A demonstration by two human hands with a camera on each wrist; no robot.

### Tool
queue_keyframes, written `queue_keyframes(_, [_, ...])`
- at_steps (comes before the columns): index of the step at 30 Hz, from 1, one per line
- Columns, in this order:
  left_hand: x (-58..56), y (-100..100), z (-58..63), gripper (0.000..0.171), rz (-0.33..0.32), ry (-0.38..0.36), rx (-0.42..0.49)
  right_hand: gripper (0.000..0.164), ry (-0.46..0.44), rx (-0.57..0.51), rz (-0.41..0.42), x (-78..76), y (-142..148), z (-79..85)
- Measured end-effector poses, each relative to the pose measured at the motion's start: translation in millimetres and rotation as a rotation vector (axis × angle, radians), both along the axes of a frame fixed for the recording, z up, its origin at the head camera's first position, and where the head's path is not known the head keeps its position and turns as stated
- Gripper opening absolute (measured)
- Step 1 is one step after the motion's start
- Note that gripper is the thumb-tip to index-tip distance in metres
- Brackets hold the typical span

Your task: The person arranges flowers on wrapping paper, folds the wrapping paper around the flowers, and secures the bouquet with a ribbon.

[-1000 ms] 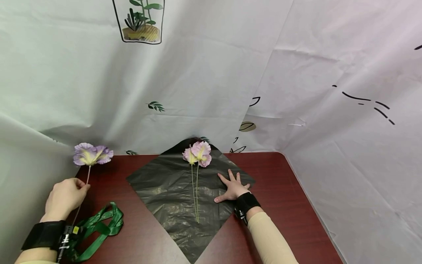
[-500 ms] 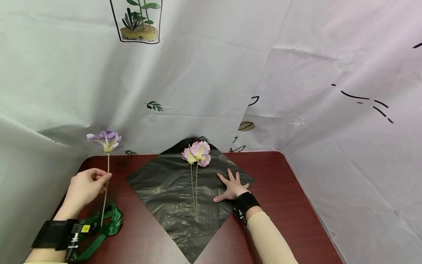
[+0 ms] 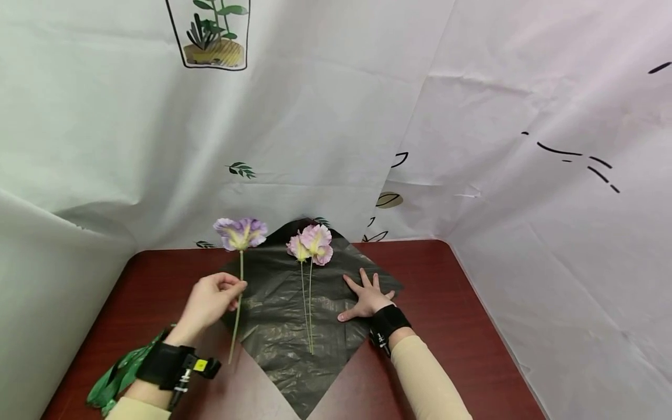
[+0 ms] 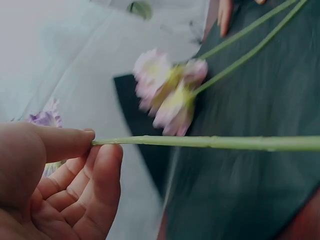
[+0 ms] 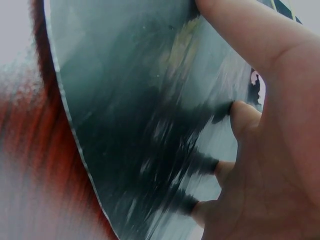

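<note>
The purple flower (image 3: pixel 241 234) is in the left hand (image 3: pixel 210 300), bloom uppermost, in front of the left part of the black sheet (image 3: pixel 278 303); that hand's grip is a close pinch, thumb and forefinger on the stem; the stem's lower end points down near the sheet's lower left edge, and whether it touches anything there I cannot tell; two pink flowers (image 3: pixel 315 242) lie on the sheet between the hands, blooms together at the far end, stems running side by side towards the person; the right hand (image 3: pixel 371 297) rests on the sheet near its right corner, its grip spread wide with fingers fanned; the sheet lies cornerwise on the red-brown tabletop (image 3: pixel 441 303), its far corner overlapping the pale printed cloth (image 3: pixel 315 116) behind; a green ribbon (image 3: pixel 121 373) lies at the left, partly hidden by the left forearm; each wrist wears a black strap (image 3: pixel 391 324).
</note>
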State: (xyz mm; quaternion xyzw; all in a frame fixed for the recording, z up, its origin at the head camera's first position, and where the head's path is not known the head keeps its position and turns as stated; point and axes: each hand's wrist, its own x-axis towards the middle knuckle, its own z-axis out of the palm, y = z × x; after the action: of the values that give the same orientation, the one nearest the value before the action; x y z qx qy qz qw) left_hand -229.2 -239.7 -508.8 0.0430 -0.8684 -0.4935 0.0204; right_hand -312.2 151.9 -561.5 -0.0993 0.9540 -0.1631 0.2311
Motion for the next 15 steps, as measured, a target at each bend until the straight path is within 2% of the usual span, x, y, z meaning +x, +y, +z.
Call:
queue_keyframes(7, [-20.0, 49, -16.8, 0.018, 0.023, -0.021, 0.173, 0.122, -0.001, -0.007, 0.005, -6.0, 2, -12.8])
queue_keyframes(9, [-24.2, 58, -19.5, 0.019, 0.033, -0.026, 0.225, 0.123, -0.007, -0.019, 0.003, -6.8, 2, -14.2])
queue_keyframes(15, [-35.4, 80, -28.5, 0.023, 0.037, -0.018, 0.335, 0.126, 0.008, -0.008, 0.007, -15.8, 8, -32.2])
